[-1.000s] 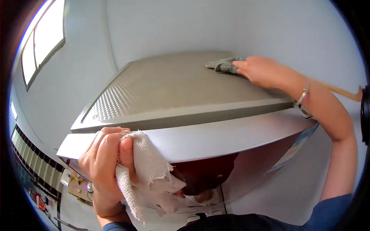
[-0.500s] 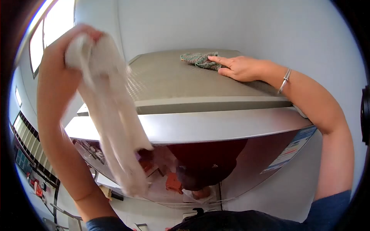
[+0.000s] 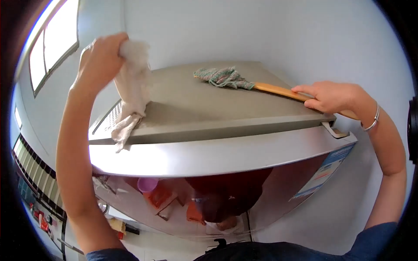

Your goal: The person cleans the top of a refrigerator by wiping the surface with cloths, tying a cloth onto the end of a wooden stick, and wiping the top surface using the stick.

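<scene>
Our stick [image 3: 278, 90] lay leftward of our right fingers, its yarn head [image 3: 224, 78] on top of the fridge [image 3: 191, 102].
Our right hand [image 3: 333, 95], the nearer to the stick, had its fingers clamped on the wooden part; from there the long axis ran left and slightly toward the back, yarn end foremost. Our left hand [image 3: 100, 61], raised above the fridge's left side, had its fingers clamped on a cloth [image 3: 133, 82], which hung below them, long axis near upright, lower end at the near left corner; whether it touched there, we could not tell.
</scene>
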`<state>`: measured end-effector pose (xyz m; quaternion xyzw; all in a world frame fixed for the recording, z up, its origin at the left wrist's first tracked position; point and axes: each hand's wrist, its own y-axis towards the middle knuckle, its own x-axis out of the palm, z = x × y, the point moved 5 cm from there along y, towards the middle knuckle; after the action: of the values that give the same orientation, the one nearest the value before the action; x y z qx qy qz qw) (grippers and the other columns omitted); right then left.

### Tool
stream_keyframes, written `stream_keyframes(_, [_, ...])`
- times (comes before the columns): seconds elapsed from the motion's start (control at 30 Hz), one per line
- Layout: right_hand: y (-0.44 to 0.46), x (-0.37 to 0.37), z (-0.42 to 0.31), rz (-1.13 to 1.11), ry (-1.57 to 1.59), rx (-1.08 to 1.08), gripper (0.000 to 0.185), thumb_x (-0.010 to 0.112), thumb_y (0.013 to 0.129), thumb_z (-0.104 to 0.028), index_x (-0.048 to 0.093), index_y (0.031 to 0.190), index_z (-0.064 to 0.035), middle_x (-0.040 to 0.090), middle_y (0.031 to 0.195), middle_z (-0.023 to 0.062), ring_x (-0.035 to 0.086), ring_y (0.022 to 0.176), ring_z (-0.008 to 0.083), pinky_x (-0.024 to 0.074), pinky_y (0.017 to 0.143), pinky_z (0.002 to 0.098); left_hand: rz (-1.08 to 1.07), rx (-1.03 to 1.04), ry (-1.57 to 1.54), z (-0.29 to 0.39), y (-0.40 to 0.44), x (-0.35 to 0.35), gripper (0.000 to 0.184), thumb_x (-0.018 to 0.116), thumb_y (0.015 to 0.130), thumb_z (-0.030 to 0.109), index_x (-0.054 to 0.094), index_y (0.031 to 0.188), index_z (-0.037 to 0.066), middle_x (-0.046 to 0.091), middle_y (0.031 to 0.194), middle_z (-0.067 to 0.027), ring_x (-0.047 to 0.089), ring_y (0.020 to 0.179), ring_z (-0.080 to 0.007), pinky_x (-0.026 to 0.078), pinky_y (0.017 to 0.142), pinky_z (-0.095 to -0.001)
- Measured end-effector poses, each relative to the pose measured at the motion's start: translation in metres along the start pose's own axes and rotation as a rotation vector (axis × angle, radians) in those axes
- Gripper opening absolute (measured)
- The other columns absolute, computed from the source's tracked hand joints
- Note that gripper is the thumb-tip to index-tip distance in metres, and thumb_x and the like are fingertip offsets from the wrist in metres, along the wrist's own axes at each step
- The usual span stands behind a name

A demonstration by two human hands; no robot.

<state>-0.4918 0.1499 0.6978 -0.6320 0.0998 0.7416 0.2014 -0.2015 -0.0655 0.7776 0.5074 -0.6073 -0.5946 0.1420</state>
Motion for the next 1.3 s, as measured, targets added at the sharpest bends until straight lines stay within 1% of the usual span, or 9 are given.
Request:
stream_keyframes(0.1, [0.002, 0.009, 0.005, 0.085, 0.031, 0.018, 0.041, 0.040, 0.088, -0.022, 0.033, 0.128, -0.0140, 0.053, 0.097, 0.0182, 0.051, 0.090, 0.0295, 0.0402, 0.079, 0.0360, -0.188, 0.045, -0.189, 0.018, -0.013, 0.010, 0.023, 0.056, 0.063, 0.002, 0.061, 0.086, 0.007, 0.061, 0.083, -0.0120, 0.058, 0.079, -0.0287, 0.045, 0.074, -0.0338])
stream_keyframes(0.33, [0.011, 0.012, 0.008, 0.404, 0.087, -0.317, 0.041, 0.035, 0.090, -0.019, 0.031, 0.131, -0.0159, 0.055, 0.080, 0.0188, 0.052, 0.072, 0.0336, 0.0417, 0.069, 0.0404, -0.398, 0.288, -0.334, 0.061, -0.037, 0.012, 0.018, 0.059, 0.059, 0.000, 0.060, 0.077, 0.005, 0.060, 0.075, -0.0113, 0.058, 0.074, -0.0283, 0.045, 0.071, -0.0342])
stream_keyframes(0.4, [0.015, 0.010, 0.011, 0.315, 0.069, -0.137, 0.041, 0.033, 0.090, -0.020, 0.031, 0.132, -0.0170, 0.056, 0.079, 0.0204, 0.054, 0.073, 0.0340, 0.0421, 0.069, 0.0412, -0.387, 0.302, -0.306, 0.064, -0.040, 0.011, 0.018, 0.059, 0.060, 0.000, 0.059, 0.077, 0.005, 0.060, 0.074, -0.0109, 0.058, 0.075, -0.0278, 0.045, 0.072, -0.0345])
stream_keyframes(0.7, [0.045, 0.018, 0.063, 0.250, -0.075, 0.226, 0.040, 0.032, 0.091, -0.024, 0.032, 0.130, -0.0165, 0.058, 0.087, 0.0221, 0.054, 0.080, 0.0357, 0.0419, 0.074, 0.0430, -0.542, 0.265, -0.277, 0.067, -0.055, 0.017, 0.020, 0.064, 0.057, 0.000, 0.059, 0.076, 0.006, 0.061, 0.075, -0.0101, 0.060, 0.075, -0.0247, 0.045, 0.073, -0.0329])
stream_keyframes(0.9, [0.064, 0.021, 0.091, 0.308, -0.046, 0.197, 0.038, 0.031, 0.091, -0.023, 0.036, 0.126, -0.0122, 0.055, 0.101, 0.0216, 0.052, 0.092, 0.0363, 0.0412, 0.080, 0.0434, -0.593, 0.248, -0.246, 0.064, -0.065, 0.000, 0.021, 0.066, 0.055, 0.000, 0.059, 0.073, 0.007, 0.061, 0.075, -0.0083, 0.060, 0.074, -0.0231, 0.045, 0.073, -0.0320])
stream_keyframes(0.93, [0.025, 0.013, 0.061, 0.329, -0.062, 0.211, 0.038, 0.031, 0.091, -0.023, 0.036, 0.126, -0.0122, 0.055, 0.101, 0.0216, 0.052, 0.092, 0.0363, 0.0412, 0.080, 0.0434, -0.560, 0.259, -0.258, 0.042, -0.094, -0.041, 0.020, 0.066, 0.055, 0.000, 0.060, 0.073, 0.007, 0.061, 0.075, -0.0079, 0.060, 0.074, -0.0232, 0.045, 0.073, -0.0321])
stream_keyframes(1.1, [0.045, 0.017, 0.064, 0.232, -0.076, 0.157, 0.036, 0.028, 0.091, -0.022, 0.038, 0.123, -0.0066, 0.052, 0.108, 0.0212, 0.049, 0.099, 0.0362, 0.0390, 0.084, 0.0431, -0.518, 0.327, -0.288, 0.050, -0.107, -0.061, 0.018, 0.066, 0.055, 0.000, 0.060, 0.071, 0.007, 0.061, 0.074, -0.0072, 0.060, 0.073, -0.0231, 0.045, 0.071, -0.0322])
stream_keyframes(1.2, [0.041, 0.025, 0.079, 0.185, -0.020, 0.253, 0.035, 0.029, 0.091, -0.021, 0.040, 0.120, -0.0056, 0.051, 0.110, 0.0210, 0.048, 0.101, 0.0351, 0.0381, 0.086, 0.0420, -0.564, 0.439, -0.293, 0.068, -0.087, -0.054, 0.020, 0.066, 0.056, 0.000, 0.060, 0.074, 0.006, 0.060, 0.077, -0.0086, 0.059, 0.075, -0.0247, 0.046, 0.071, -0.0326])
stream_keyframes(1.3, [0.077, 0.027, 0.085, 0.176, 0.006, 0.163, 0.034, 0.030, 0.090, -0.019, 0.042, 0.117, -0.0041, 0.052, 0.108, 0.0210, 0.049, 0.101, 0.0340, 0.0381, 0.084, 0.0413, -0.753, 0.520, -0.070, 0.091, -0.085, -0.039, 0.016, 0.058, 0.065, -0.001, 0.056, 0.081, 0.001, 0.056, 0.083, -0.0132, 0.058, 0.078, -0.0281, 0.046, 0.073, -0.0342])
